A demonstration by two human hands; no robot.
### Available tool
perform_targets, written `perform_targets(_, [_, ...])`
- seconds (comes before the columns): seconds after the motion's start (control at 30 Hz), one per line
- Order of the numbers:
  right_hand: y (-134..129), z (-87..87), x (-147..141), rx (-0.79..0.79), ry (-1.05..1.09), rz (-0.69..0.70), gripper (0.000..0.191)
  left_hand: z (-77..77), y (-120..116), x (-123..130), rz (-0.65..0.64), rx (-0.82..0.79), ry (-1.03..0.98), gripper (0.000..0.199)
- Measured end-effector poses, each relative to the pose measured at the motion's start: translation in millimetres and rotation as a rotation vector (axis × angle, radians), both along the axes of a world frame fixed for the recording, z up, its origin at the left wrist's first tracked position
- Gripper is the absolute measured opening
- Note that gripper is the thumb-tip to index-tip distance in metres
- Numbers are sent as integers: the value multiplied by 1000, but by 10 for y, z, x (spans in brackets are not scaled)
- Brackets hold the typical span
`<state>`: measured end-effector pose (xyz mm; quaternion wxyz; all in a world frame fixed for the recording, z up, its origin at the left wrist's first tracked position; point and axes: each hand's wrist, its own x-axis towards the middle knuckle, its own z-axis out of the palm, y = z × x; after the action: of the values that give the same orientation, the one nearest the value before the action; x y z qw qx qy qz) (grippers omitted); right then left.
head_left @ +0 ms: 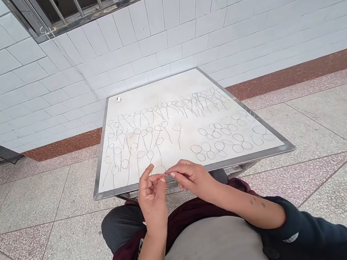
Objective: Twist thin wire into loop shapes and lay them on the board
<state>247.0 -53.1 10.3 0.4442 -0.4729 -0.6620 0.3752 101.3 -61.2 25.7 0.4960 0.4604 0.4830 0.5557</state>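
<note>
Close together at the near edge of the white table, my left hand [153, 194] and my right hand [192, 178] meet at the fingertips. Thumb and index finger of each hand are pinched on a thin wire loop [157, 167]; the pinched part is mostly hidden by the fingers. Beyond my hands lie many fine wire rings with long tails [177, 129], in rough rows. To the right of my right hand are several tailless wire rings [210, 155], lying in touching or overlapping groups.
The white tabletop [153, 89] has a grey metal rim and stands against a white tiled wall [154, 57]. A small white and red object [119, 99] sits at its far left corner. A barred window [97, 0] is above. My knee [121, 224] is by the near left edge.
</note>
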Motion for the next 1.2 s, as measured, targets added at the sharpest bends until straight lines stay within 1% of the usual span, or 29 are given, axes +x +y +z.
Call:
perform_targets(0.13, [-16, 39, -38, -137, 126, 15, 25, -53, 22, -7, -3, 16, -30, 41])
perform_targets(0.23, [-21, 51, -53, -184, 174, 27, 24, -79, 37, -12, -29, 1, -49, 41])
perform_targets(0.33, [-21, 33, -56, -171, 191, 42, 22, -76, 39, -12, -34, 1, -38, 41])
perform_targets(0.57, [-15, -19, -42, -126, 171, 38, 19, -15, 13, 2, -52, -32, 40, 44])
perform_targets(0.63, [-9, -8, -32, -94, 112, 32, 18, -11, 9, 10, -55, -23, 57, 43])
perform_targets(0.73, [1, 17, -11, 69, -68, -21, 16, -23, 5, 20, -60, 9, 88, 44])
perform_targets(0.8, [8, 27, 4, 156, -151, -73, 16, -36, 6, 22, -66, 36, 120, 46])
perform_targets(0.87, [17, 27, 15, 174, -169, -94, 16, -46, 7, 19, -76, 59, 145, 48])
perform_targets(0.97, [31, 16, 26, 161, -168, -62, 18, -44, 11, 14, -89, 64, 145, 50])
perform_targets(1.07, [34, 10, 34, 109, -141, -19, 18, -11, 21, 10, -63, 41, 143, 50])
perform_targets(1.2, [8, 16, 39, -94, 37, 1, 7, 85, 77, -6, -1, 28, 141, 50])
